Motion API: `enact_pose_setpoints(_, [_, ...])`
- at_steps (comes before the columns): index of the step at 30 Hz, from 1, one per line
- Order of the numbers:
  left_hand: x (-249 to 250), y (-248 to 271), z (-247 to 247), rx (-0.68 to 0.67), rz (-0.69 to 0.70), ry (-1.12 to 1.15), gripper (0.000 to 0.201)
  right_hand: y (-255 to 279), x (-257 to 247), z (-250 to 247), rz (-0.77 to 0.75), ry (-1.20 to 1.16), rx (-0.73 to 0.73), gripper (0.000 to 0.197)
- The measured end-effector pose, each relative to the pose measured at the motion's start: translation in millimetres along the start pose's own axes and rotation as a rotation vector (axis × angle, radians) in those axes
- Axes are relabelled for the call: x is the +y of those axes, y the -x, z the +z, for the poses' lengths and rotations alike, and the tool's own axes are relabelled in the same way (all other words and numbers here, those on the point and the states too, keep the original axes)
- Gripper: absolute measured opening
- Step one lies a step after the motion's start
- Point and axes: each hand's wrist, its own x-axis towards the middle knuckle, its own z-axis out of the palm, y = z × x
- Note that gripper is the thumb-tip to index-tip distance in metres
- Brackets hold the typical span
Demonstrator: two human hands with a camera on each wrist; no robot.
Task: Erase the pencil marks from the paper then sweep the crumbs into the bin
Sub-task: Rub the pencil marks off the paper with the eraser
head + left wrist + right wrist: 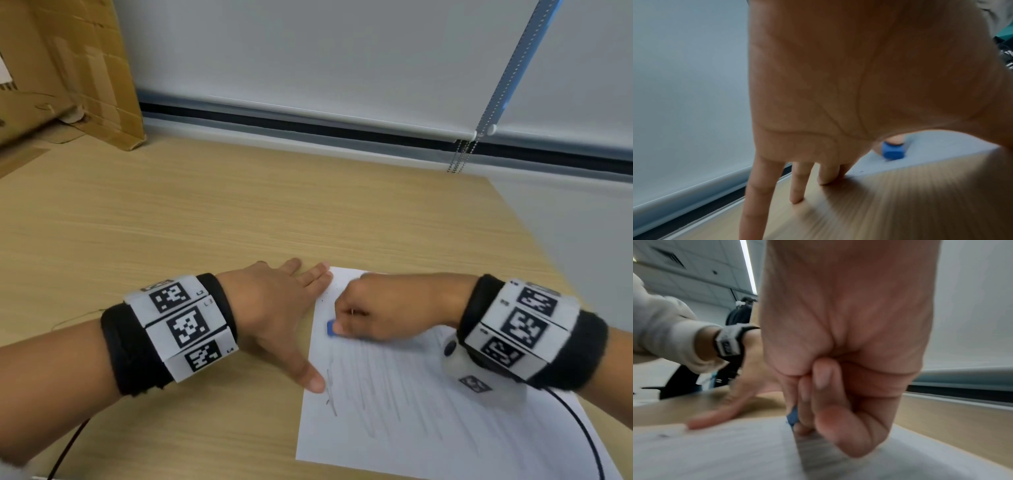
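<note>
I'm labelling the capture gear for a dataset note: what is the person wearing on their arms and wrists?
Each forearm is bare near the wrist. The left wrist band is black and padded, with white panels bearing square black-and-white markers. The right wrist band matches it, with a white camera housing below it. A thin black cable trails from it. A pale sleeve covers the left upper forearm.

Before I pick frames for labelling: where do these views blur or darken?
Head view: mostly sharp; right hand and blue eraser slightly smeared. Left wrist view: tabletop streaked, left hand in shade. Right wrist view: paper and the left hand's fingers blurred.
</note>
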Motion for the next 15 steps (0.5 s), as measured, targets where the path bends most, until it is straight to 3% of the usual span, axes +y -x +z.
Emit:
enact_pose_setpoints(4, [1.3, 1.8, -0.8, -0.015, -0.003, -0.013, 0.146, 2.3, 1.0, 4.8, 0.022, -0.024, 0.074, 0.042])
enact_pose_setpoints(9, [5.5, 3.0, -3.4, -0.064, -0.019, -0.030, 0.148, 12.8, -16.9, 11.8, -0.058, 0.002, -0.039, 0.043])
enact_pose_setpoints(13, [6.0, 3.1, -3.9, -0.086, -0.025, -0.021, 0.149, 8.0, -4.5, 6.9, 0.009, -0.031, 0.078, 0.042])
enact_pose_setpoints(15, [5.3, 1.8, -4.1, -0.088, -0.025, -0.027, 0.150, 13.0, -10.3, 15.6, -0.030, -0.045, 0.056, 0.040])
